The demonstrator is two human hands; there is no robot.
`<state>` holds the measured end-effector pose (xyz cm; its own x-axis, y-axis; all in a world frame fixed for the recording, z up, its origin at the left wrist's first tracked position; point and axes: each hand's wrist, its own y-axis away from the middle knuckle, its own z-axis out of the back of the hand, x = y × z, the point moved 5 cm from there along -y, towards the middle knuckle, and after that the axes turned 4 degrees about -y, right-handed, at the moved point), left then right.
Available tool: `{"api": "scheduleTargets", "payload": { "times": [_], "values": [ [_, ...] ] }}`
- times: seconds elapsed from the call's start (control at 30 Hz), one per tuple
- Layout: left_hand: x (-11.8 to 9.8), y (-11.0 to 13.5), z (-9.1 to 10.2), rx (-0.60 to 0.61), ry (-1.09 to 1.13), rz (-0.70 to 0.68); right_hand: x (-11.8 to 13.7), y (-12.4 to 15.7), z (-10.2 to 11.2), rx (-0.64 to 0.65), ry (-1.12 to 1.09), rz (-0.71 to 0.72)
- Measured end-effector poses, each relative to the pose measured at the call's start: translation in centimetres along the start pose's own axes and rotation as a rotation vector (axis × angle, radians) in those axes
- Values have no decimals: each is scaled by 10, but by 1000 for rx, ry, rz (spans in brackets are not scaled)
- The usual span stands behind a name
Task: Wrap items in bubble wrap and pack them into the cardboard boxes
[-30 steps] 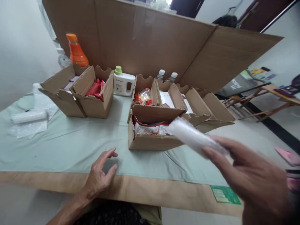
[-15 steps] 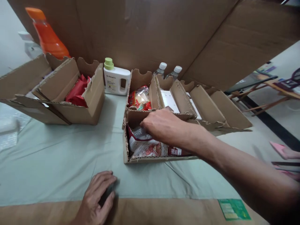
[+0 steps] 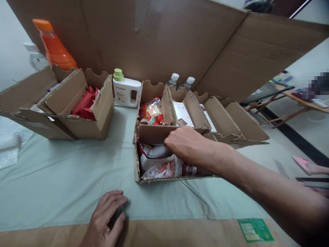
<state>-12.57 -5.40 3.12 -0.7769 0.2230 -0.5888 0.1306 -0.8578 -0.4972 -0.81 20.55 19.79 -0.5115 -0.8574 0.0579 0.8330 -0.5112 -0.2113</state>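
Observation:
My right hand (image 3: 183, 142) reaches over the front cardboard box (image 3: 149, 179). It is closed, fingertips pointing down and hidden behind the knuckles, so what they hold cannot be seen. Under and beside it in the box lie a clear plastic food bag (image 3: 160, 169) with red and white print and a crinkled, clear-wrapped item (image 3: 158, 151). My left hand (image 3: 106, 216) rests near the front edge of the green cloth, thumb apart from the loosely bent fingers, holding nothing visible.
Behind stand cardboard compartments with a red snack packet (image 3: 153, 111) and white boxes (image 3: 183, 113). At left, another divided box holds a red packet (image 3: 84, 104). A white jug (image 3: 127, 91), an orange bottle (image 3: 55, 48) and two clear bottles (image 3: 172, 80) stand near the cardboard wall (image 3: 154, 44).
My right hand has shifted slightly right within the front box, uncovering more of the clear-wrapped item. My left hand has stayed nearly still. The camera view has tilted a little.

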Motion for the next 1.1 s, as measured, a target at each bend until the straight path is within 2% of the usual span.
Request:
{"api": "scheduleTargets", "payload": {
  "times": [0.1, 0.13, 0.2, 0.27, 0.33, 0.43, 0.5, 0.57, 0.67, 0.73, 0.8, 0.83, 0.87, 0.93, 1.03, 1.1],
  "values": [
    [0, 0, 0, 1, -1, -23, 12, -2, -2, 502, 121, 166],
    [0, 0, 0, 6, -1, -30, 13, -2, -1, 594, 150, 181],
    [1, -1, 0, 17, 1, -41, 13, -2, -1, 684, 180, 163],
    [0, -1, 1, 26, -1, -45, 10, -2, -7, 692, 197, 107],
    [0, -2, 1, 29, -6, -40, 6, -3, -12, 596, 186, 34],
    [1, -2, 0, 27, -3, -25, -2, -4, -11, 353, 121, -60],
    [2, -1, -1, 31, 4, -18, -9, -1, -1, 227, 85, -108],
    [3, 2, 0, 31, 6, -13, -19, 10, 19, 145, 84, -150],
    [3, 9, 4, 45, 9, 20, -33, 54, 62, 50, 156, -242],
    [2, 11, 8, 74, 0, 76, -42, 104, 85, -58, 193, -373],
    [0, 7, 12, 79, 5, 155, -51, 161, 92, -222, 133, -551],
    [-1, 2, 13, 68, 29, 207, -56, 188, 87, -324, 68, -645],
    [-1, -6, 13, 55, 74, 263, -59, 210, 73, -374, -37, -707],
    [-1, -26, 7, 32, 212, 365, -60, 230, 29, -403, -319, -741],
    [-5, -65, -13, 70, 434, 445, -52, 217, -36, -399, -658, -674],
    [-13, -86, -28, 114, 541, 470, -45, 204, -61, -408, -785, -663]
  ]
}}
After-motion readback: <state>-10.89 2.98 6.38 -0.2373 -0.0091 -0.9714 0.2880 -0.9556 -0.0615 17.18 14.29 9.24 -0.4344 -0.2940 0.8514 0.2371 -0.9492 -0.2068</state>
